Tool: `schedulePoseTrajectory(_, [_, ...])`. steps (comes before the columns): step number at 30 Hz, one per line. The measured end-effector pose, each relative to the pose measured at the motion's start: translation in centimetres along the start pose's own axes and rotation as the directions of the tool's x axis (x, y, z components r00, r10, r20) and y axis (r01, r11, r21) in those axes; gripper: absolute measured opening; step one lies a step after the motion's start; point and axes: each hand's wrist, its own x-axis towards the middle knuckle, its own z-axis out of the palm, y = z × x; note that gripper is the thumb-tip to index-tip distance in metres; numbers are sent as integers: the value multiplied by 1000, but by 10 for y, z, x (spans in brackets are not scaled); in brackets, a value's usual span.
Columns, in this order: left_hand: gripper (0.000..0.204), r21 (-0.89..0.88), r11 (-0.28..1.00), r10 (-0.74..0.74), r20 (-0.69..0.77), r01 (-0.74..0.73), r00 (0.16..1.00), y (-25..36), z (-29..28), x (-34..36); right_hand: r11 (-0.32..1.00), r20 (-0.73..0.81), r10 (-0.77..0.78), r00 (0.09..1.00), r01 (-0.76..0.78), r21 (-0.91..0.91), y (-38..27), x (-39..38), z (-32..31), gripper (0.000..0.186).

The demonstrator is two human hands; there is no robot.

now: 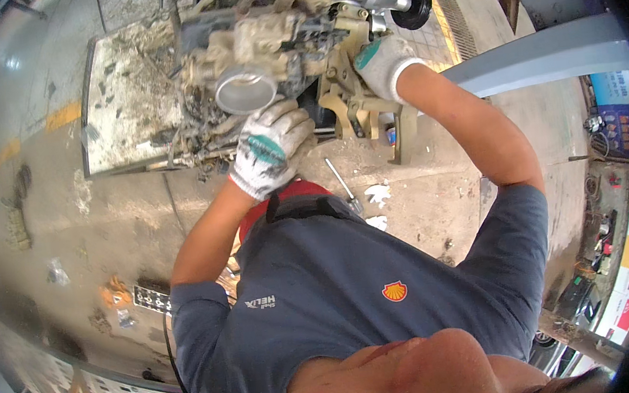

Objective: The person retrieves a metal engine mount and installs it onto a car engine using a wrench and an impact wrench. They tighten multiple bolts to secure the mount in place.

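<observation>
gloved hands on a grimy engine

left hand (272, 151) curled under the round metal throat (244, 92); right hand (381, 65) pressed on the engine (273, 38), grip unclear.

We see knitted cloth gloves on both hands (272, 148), soiled. The engine (274, 46) is dull cast metal, greasy and rough; its round intake mouth (244, 92) looks smooth and bright. The floor (122, 211) is matt concrete.

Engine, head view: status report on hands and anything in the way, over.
Left hand gloved, pressed under the round metal opening. Right hand gloved, on the engine side bracket. Loose metal tool on the floor below, apart from both hands.
</observation>
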Motion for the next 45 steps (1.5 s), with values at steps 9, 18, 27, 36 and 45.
schedulePoseTrajectory(9, [48,295,911,-339,134,289,931,21,12,46,998,-34,-12,999,14,65,-1,-10,1,23])
schedulePoseTrajectory(18, [50,467,876,-226,172,123,959,-10,52,73,986,-73,66,995,-53,158,-4,-10,12,22])
schedulePoseTrajectory(27, [50,-169,870,-444,141,463,885,-36,61,98,979,31,187,982,-189,77,-7,3,20,28])
schedulePoseTrajectory(36, [47,-357,790,-473,161,498,866,-27,47,104,960,-86,233,969,-215,177,-9,-17,11,25])
schedulePoseTrajectory(45, [38,156,964,-250,279,213,927,-49,54,90,955,-19,267,963,-262,140,-12,-10,-2,24])
